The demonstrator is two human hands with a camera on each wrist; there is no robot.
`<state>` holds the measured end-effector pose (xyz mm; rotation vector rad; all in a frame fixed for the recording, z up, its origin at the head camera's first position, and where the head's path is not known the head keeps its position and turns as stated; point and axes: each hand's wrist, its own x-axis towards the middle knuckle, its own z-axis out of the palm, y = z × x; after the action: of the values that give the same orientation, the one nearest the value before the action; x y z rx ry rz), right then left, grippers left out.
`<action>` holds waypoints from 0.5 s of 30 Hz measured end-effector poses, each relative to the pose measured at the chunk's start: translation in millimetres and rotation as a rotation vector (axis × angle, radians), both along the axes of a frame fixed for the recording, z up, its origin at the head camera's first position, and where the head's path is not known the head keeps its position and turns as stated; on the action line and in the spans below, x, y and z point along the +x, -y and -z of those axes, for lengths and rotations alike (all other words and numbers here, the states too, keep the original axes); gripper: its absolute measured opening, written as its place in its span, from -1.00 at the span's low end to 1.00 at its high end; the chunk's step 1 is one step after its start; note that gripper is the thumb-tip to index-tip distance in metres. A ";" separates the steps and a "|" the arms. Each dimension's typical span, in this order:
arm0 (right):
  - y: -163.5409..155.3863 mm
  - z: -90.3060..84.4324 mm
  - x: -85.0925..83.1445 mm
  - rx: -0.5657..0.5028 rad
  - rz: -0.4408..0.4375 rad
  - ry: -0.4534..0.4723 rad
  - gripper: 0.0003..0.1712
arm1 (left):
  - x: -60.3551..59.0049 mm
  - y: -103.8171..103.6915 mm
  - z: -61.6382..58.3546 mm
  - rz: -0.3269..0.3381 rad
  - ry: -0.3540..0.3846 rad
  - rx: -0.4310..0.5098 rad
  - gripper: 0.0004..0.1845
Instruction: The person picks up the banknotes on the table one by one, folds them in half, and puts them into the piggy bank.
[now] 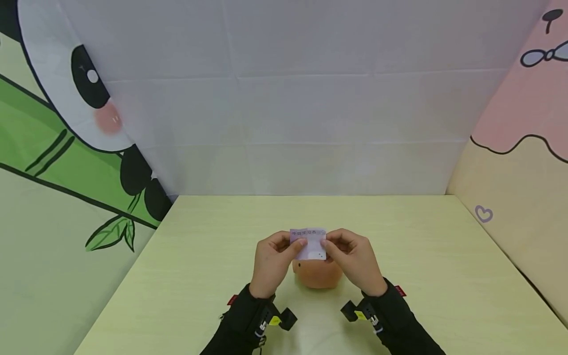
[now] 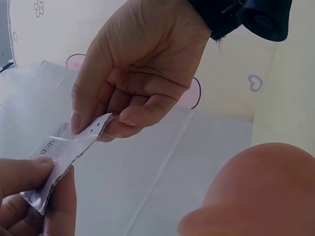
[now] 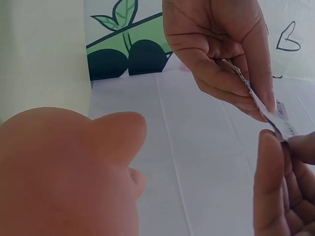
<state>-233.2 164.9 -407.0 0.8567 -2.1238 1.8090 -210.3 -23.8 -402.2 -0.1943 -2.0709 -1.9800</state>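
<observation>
A folded purple-and-white paper note (image 1: 314, 246) with printed characters is held up above the table. My left hand (image 1: 272, 256) pinches its left edge between thumb and fingers. On its right edge, my right hand (image 1: 355, 256) has the same kind of pinch. The left wrist view shows the layered long edge of the note (image 2: 74, 147) between both thumbs. Below and partly behind the note, an orange-pink rounded, pig-like figure (image 1: 317, 276) sits on the table; the note and hands cover its upper part. In the right wrist view the figure (image 3: 64, 172) shows an ear and a small bump.
The pale yellow table (image 1: 199, 246) reaches back to a white cloth wall (image 1: 284, 113). Cartoon-printed panels stand at the left (image 1: 102, 148) and right (image 1: 510, 162). Black sleeves with small wrist cameras cover both forearms.
</observation>
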 end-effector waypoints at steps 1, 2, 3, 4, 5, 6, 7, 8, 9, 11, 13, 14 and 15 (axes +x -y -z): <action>0.0 0.1 -0.1 -0.001 0.003 -0.004 -0.93 | -0.1 -0.1 0.0 0.001 0.000 0.001 -0.85; 0.0 0.3 -0.3 -0.001 0.008 -0.010 -0.94 | -0.2 -0.1 0.1 0.001 -0.001 0.002 -0.84; 0.0 0.5 -0.3 -0.002 0.012 -0.014 -0.94 | 0.0 -0.3 0.0 0.003 -0.002 0.005 -0.84; -0.2 0.7 -0.4 -0.002 0.016 -0.016 -0.94 | -0.2 -0.3 0.1 0.004 -0.001 0.007 -0.83; -0.3 0.8 -0.5 -0.002 0.019 -0.020 -0.94 | -0.4 -0.3 0.2 0.005 -0.002 0.008 -0.83; -0.5 0.9 -0.6 -0.003 0.022 -0.024 -0.95 | -0.5 -0.3 0.3 0.006 0.000 0.010 -0.83; -0.9 1.0 -0.7 -0.004 0.025 -0.026 -0.95 | -0.5 -0.2 0.3 0.007 0.001 0.010 -0.82; -1.4 1.2 -0.8 -0.004 0.031 -0.030 -0.95 | -0.6 -0.1 0.2 0.009 0.001 0.009 -0.82; -1.9 1.2 -0.9 -0.007 0.035 -0.032 -0.95 | -0.3 0.1 -0.2 0.010 0.001 0.009 -0.81; -3.3 1.2 -1.4 -0.016 0.049 -0.035 -0.95 | -0.4 0.9 -0.8 0.007 0.003 0.003 -0.80; -4.8 1.2 -1.9 -0.026 0.066 -0.031 -0.96 | 0.1 1.7 -1.9 0.003 0.001 0.002 -0.79; -5.4 1.0 -2.2 -0.032 0.073 -0.028 -0.96 | 0.2 2.3 -2.5 0.000 -0.001 0.002 -0.79; -5.9 0.7 -2.4 -0.038 0.079 -0.021 -0.96 | 0.5 2.9 -3.1 -0.003 -0.002 0.002 -0.80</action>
<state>-235.6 170.8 -407.7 0.7681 -2.0738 1.7873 -209.8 -26.7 -399.1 -0.1925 -2.0661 -1.9792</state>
